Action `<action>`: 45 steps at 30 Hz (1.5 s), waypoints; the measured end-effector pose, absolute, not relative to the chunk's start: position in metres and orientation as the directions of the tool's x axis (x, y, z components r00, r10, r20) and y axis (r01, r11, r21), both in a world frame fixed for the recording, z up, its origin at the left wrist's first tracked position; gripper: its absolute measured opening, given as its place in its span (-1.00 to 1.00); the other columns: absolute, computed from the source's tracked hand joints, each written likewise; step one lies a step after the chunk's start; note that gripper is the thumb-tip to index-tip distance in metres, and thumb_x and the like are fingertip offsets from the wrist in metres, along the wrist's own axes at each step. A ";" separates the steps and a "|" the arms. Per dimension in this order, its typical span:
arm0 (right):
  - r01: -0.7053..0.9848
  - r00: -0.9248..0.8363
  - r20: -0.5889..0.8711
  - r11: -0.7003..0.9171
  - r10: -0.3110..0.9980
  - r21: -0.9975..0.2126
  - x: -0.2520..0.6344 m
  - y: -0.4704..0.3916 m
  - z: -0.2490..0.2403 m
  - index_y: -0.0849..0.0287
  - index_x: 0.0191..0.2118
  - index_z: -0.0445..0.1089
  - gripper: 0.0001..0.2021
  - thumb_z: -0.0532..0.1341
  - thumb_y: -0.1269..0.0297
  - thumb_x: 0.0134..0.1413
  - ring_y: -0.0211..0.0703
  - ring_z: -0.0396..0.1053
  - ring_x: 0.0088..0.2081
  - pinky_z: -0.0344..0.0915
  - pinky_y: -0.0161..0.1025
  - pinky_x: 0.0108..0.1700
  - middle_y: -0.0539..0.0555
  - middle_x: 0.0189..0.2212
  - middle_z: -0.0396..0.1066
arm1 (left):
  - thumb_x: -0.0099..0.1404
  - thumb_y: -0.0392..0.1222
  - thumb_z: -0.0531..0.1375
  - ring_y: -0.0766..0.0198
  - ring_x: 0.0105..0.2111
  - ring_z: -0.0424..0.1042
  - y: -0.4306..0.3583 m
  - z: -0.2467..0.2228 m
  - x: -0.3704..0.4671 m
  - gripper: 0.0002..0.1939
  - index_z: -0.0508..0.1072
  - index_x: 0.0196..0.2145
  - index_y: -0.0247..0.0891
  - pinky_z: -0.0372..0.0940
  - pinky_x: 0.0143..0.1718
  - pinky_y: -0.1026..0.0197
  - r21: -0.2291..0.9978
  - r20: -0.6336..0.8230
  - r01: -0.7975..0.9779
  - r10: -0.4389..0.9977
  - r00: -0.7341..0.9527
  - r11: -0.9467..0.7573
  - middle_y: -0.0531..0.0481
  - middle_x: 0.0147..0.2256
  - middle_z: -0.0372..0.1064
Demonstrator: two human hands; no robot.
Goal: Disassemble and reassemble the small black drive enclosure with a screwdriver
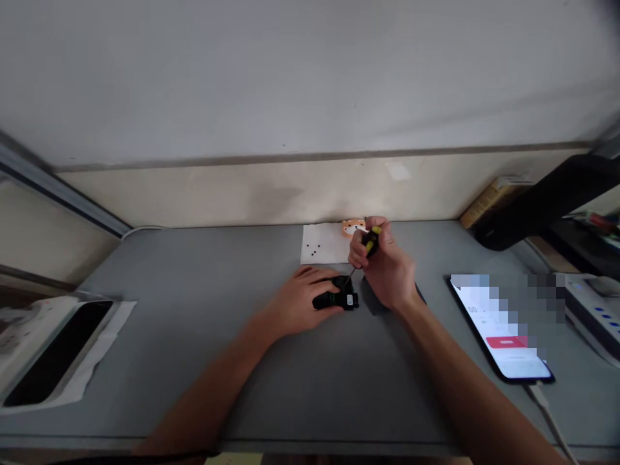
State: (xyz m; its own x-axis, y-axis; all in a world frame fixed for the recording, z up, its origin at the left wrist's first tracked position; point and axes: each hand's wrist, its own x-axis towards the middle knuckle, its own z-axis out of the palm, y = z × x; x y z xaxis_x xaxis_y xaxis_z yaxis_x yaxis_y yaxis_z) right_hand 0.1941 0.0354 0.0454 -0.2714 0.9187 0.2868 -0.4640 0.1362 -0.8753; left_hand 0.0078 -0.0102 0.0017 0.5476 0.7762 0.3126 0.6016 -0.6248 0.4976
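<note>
My right hand (387,271) is wrapped round the black and yellow handle of a screwdriver (371,241). Its thin shaft slants down to a small black device (349,299) with a white sticker; whether the tip sits in a screw is too small to tell. Fingers of my left hand (307,300) lie over and around the device, pressing it on the desk and hiding its left part. Behind it, a white sheet (327,252) carries several tiny dark pieces that look like screws. An orange and white animal-face item (354,227) rests at that sheet's back right, partly covered by my right hand.
A dark flat object (375,302) lies under my right hand on the grey desk (194,278). To the right are a lit phone (508,342) on a cable, a white power strip (593,310) and a black cylinder (542,200). Another dark-screened item (61,352) lies left.
</note>
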 end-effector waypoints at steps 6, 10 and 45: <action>-0.383 -0.256 0.307 0.196 0.916 -0.903 0.203 0.034 0.045 0.02 -0.28 0.14 -0.70 0.14 -0.07 0.30 -0.21 0.18 -0.49 0.24 -0.22 -0.41 -0.05 -0.45 0.19 | 0.33 -0.13 0.36 0.05 0.12 0.47 -0.012 0.006 0.009 -0.86 0.56 -0.16 -0.15 0.27 0.21 -0.07 0.498 0.285 0.609 0.780 0.556 -0.617 -0.10 0.11 0.50; -0.368 -0.285 0.261 0.146 0.922 -0.918 0.205 0.033 0.050 0.05 -0.27 0.28 -0.69 0.14 -0.09 0.30 -0.17 0.26 -0.43 0.33 -0.18 -0.36 0.01 -0.41 0.24 | 0.34 -0.11 0.35 0.05 0.12 0.47 -0.012 0.003 0.008 -0.85 0.55 -0.17 -0.16 0.27 0.21 -0.06 0.502 0.309 0.596 0.773 0.554 -0.627 -0.10 0.10 0.51; -0.495 -0.272 0.120 -0.032 0.955 -0.868 0.199 0.030 0.055 0.08 -0.39 0.29 -0.56 0.13 -0.19 0.30 -0.23 0.16 -0.49 0.23 -0.21 -0.40 -0.02 -0.49 0.17 | 0.37 -0.13 0.31 0.03 0.11 0.47 -0.009 -0.004 0.008 -0.85 0.51 -0.12 -0.15 0.34 0.14 -0.09 0.476 0.377 0.572 0.743 0.553 -0.668 -0.10 0.11 0.48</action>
State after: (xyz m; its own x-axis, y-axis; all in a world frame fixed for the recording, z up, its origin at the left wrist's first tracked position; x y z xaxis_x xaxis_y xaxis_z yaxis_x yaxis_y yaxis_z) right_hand 0.1994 0.0302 0.0548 -0.2717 0.9549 0.1201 -0.4953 -0.0317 -0.8681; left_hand 0.0079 -0.0089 -0.0043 0.5532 0.7427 0.3773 0.5718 -0.6679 0.4764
